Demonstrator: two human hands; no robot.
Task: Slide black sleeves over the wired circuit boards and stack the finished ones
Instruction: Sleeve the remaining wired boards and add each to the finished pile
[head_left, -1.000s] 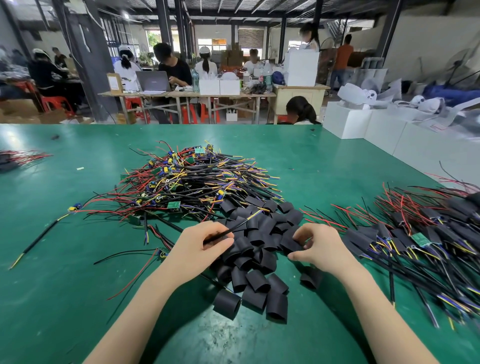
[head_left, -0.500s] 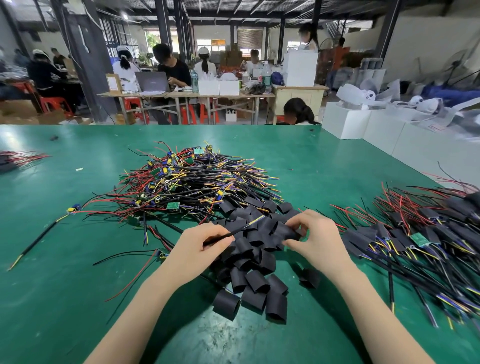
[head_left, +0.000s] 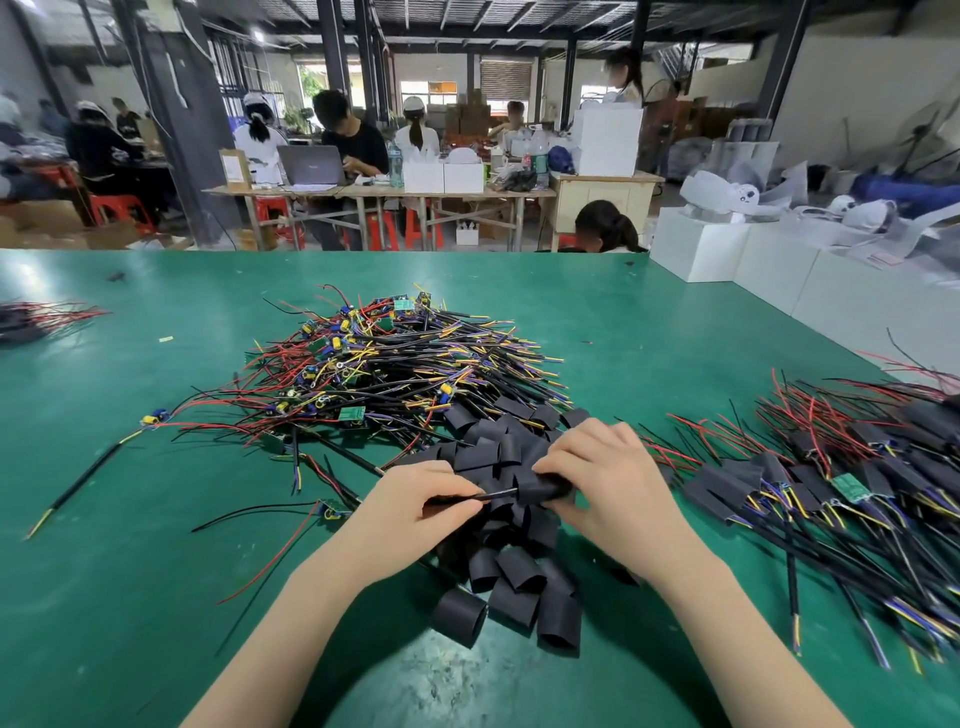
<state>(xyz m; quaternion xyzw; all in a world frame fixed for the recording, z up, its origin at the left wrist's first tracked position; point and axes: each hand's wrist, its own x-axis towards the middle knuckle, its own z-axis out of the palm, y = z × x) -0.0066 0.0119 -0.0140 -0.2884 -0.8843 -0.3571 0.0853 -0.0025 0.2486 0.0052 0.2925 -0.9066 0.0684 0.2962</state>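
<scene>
Pinching a thin black cable (head_left: 496, 495) between thumb and fingers, the left hand (head_left: 415, 512) holds it level, pointing toward the right hand (head_left: 605, 483). The right hand curls round a black sleeve (head_left: 543, 488), thumb beneath and fingers over the top, with the sleeve's open end meeting the cable's tip. Whether the cable has entered the sleeve cannot be told. Both hands hover just above a heap of loose sleeves (head_left: 511, 577) lying near the desk's near edge, roughly at its middle.

Behind that heap, toward the desk's centre, lies a tangled pile of bare boards (head_left: 384, 374): green circuit boards with blue and yellow parts, trailing red, black, yellow and purple wires. One board with long wires (head_left: 156, 418) lies apart on the left side of this pile, and another small one (head_left: 330, 509) sits just left of the left hand.

Toward the desk's right edge lies the finished pile (head_left: 831, 483), boards already wrapped in black sleeves with their wires fanned out. A small bundle of red wires (head_left: 47, 317) lies at the left edge of the green desk (head_left: 130, 571). White boxes (head_left: 727, 260) stand along the far right corner. Beyond the far edge, people (head_left: 348, 135) sit at other tables.
</scene>
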